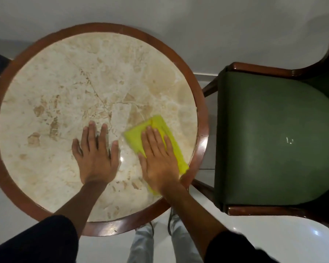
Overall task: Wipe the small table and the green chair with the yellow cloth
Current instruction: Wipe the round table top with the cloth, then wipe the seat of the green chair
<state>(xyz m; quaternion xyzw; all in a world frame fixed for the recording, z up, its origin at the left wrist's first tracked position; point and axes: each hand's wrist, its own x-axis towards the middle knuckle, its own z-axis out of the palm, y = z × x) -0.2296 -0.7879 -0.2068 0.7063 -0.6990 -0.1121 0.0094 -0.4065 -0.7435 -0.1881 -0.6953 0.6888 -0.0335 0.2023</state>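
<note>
So we're somewhere in the table half of the job, as far as I can tell. Going from the left of the frame: the round tabletop (55, 92) with the marble-looking middle and brown wooden rim fills most of the left and centre, and nothing is sitting on it apart from the hands and cloth. The left hand (95, 154) is flat on the stone a bit below centre, fingers spread, holding nothing, looks like it's just bracing. Right beside it, the right hand (160, 160) is pressed flat, palm down, on the yellow cloth (135, 138), not really gripping it, more pinning it to the stone. The cloth sits at the lower right part of the tabletop, its far corner just about reaching the wooden rim. There's a shiny patch near the hands, but I honestly can't tell which parts have been wiped and which haven't, so I'd guess the upper and left areas may need a pass. Over on the right of the frame the green chair (273, 133) stands just beside the table, nobody touching it, so that part looks not yet started.
</note>
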